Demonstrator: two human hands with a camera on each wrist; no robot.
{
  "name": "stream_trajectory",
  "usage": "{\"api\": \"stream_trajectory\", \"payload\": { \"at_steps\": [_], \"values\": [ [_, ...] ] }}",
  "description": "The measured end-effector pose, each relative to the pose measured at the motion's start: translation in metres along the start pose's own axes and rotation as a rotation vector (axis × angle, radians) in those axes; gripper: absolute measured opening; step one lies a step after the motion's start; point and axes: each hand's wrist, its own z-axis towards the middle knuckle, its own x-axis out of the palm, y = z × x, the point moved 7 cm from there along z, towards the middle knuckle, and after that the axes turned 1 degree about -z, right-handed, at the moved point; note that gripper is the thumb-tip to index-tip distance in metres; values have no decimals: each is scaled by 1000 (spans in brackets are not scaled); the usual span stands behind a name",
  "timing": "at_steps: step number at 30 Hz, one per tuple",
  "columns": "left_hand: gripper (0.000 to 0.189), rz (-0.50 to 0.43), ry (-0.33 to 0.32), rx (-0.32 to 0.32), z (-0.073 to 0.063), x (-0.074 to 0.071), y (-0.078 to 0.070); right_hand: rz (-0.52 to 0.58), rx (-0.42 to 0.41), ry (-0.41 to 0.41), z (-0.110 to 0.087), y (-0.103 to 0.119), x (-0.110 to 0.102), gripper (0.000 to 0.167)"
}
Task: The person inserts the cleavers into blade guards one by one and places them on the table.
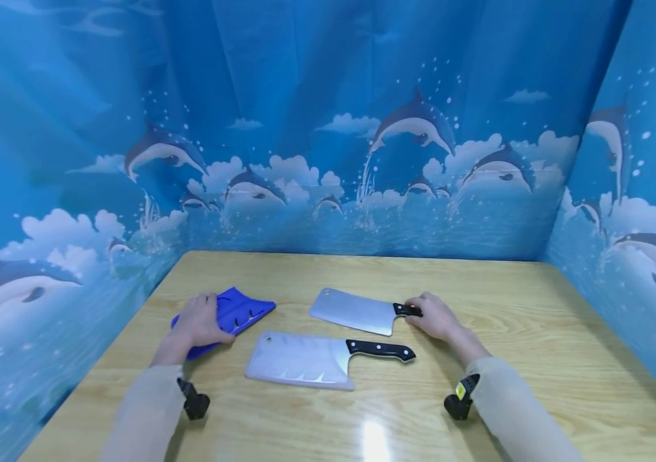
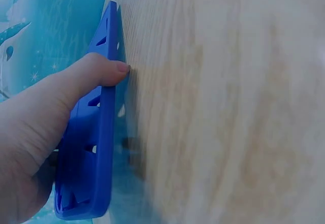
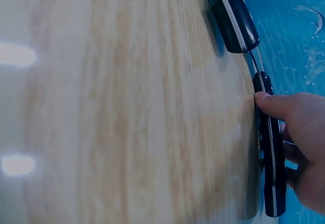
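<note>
While left grip [image 1: 197, 321] holds blue holder [image 1: 242, 309], right [image 1: 435, 316] holds far cleaver [image 1: 353, 312], table edge [image 1: 362, 260] beyond

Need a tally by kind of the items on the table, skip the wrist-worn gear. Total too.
Cleavers: 2 (far cleaver, its black handle in the right hand; near cleaver)
Blue plastic piece: 1 (under the left hand)
Total: 3

Passage available along the near side of the table [image 1: 281, 423] and right of the right hand [image 1: 434, 317]. Obstructions: near cleaver [image 1: 299, 360] and far cleaver [image 1: 356, 311] centrally, blue holder [image 1: 242, 308] left, curtain [image 1: 304, 228] behind. Narrow gap between cleavers.
</note>
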Motion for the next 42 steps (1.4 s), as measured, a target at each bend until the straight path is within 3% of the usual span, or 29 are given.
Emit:
{"api": "stream_trajectory", "payload": {
  "at_steps": [10, 18, 25, 30, 42],
  "values": [
    [106, 155, -138, 149, -20, -9, -14, -36, -52, -61, -3, 2, -1, 29],
    [105, 104, -250, 237, -38, -19, -33, 21, -75, -43, -8, -5, -5, 30],
    [109, 83, -223, 261, -45, -27, -53, -8, -78, -25, -16, -11, -8, 32],
    [108, 93, -203, 299, -46, -27, -71, 5, -71, -57, -24, -8, -19, 35],
    [110, 67, -206, 468, -47, -20, -110, -22, -108, -156, -45, 13, -52, 35]
  ]
}}
